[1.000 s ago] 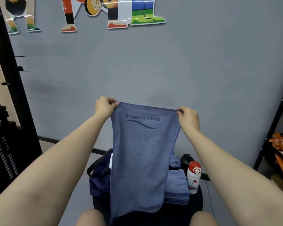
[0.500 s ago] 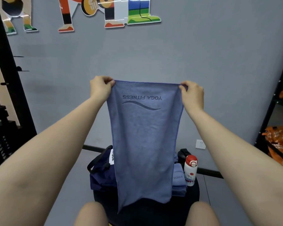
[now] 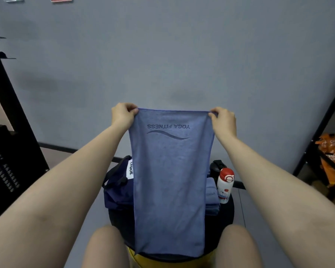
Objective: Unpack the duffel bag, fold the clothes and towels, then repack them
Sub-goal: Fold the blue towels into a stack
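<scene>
step: fold towel, mid-task | change: hanging straighter and flatter than a second ago, lower edge now levelling out | left hand (image 3: 123,114) + right hand (image 3: 223,120): well apart, each pinching a top corner of blue YOGA FITNESS towel (image 3: 170,180) | towel hanging over navy duffel bag (image 3: 118,188), folded towel stack (image 3: 211,198), bottle (image 3: 224,185) | next: likely halving
</scene>
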`<action>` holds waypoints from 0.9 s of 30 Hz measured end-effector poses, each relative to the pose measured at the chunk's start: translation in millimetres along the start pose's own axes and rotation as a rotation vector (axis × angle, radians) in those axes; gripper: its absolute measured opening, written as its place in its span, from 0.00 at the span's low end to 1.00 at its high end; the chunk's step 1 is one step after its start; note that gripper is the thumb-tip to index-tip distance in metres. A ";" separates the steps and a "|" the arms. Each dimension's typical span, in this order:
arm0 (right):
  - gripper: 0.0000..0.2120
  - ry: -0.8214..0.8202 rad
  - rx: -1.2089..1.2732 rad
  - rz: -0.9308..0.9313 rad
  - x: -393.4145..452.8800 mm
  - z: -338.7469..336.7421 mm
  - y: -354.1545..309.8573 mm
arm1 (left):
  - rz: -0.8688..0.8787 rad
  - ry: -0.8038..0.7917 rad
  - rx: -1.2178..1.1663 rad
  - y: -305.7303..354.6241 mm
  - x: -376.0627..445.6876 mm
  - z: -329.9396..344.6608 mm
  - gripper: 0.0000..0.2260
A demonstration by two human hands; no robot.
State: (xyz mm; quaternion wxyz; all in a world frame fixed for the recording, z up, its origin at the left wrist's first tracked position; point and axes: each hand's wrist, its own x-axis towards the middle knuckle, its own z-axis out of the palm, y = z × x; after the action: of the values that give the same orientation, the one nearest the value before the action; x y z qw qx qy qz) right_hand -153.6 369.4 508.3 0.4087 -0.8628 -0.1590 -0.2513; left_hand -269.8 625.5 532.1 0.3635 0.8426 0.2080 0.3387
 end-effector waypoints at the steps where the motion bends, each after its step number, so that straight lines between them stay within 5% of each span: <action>1: 0.10 -0.014 -0.008 0.007 -0.9 6.1 5.3 | -0.014 -0.010 -0.002 -6.1 0.6 6.2 0.09; 27: 0.09 -0.678 -0.235 0.212 -158.0 129.1 177.5 | -0.258 -0.520 0.254 -227.9 -130.1 144.5 0.10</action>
State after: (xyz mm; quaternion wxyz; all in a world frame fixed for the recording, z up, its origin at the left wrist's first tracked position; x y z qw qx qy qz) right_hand -159.2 350.7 238.6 0.2549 -0.9497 -0.1652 0.0758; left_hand -278.2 627.7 232.6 0.3363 0.9062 0.2541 0.0342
